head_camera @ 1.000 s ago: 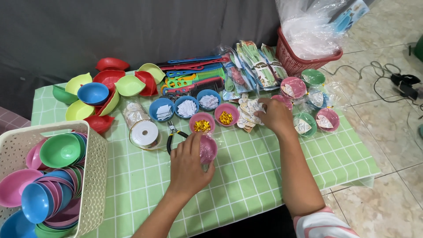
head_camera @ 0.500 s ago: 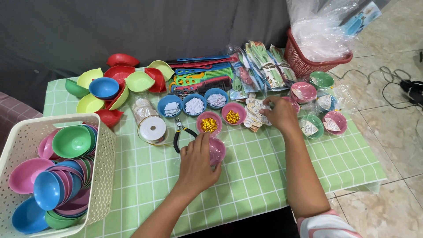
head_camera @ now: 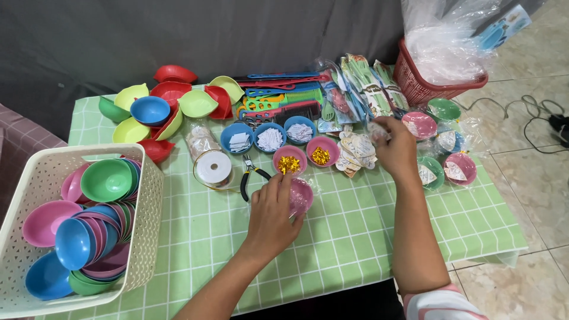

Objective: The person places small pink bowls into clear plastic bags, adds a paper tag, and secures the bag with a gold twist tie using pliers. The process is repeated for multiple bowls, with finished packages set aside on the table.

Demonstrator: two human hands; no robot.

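Note:
My left hand (head_camera: 274, 212) rests on a small pink bowl (head_camera: 302, 195) wrapped in clear plastic, gripping it near the middle of the green checked table (head_camera: 355, 231). My right hand (head_camera: 396, 145) is raised over a heap of small white paper cards (head_camera: 354, 153) and pinches a small clear packet between its fingertips. Just beyond the left hand stand two pink bowls of gold bits (head_camera: 290, 160) and three blue bowls of white paper pieces (head_camera: 269, 137). Black-handled pliers (head_camera: 249, 176) lie left of the held bowl.
A cream basket (head_camera: 148, 201) of coloured bowls sits at the left edge. A ribbon roll (head_camera: 213, 168), leaf-shaped bowls (head_camera: 172, 104), combs (head_camera: 284, 95), packets, a red basket (head_camera: 415, 83) with plastic bags, and filled bowls (head_camera: 456, 168) crowd the back and right. Cables (head_camera: 527, 112) lie on the floor.
My right hand has lifted slightly off the card heap with a small packet. My left hand stays on the pink bowl. The camera has shifted a little.

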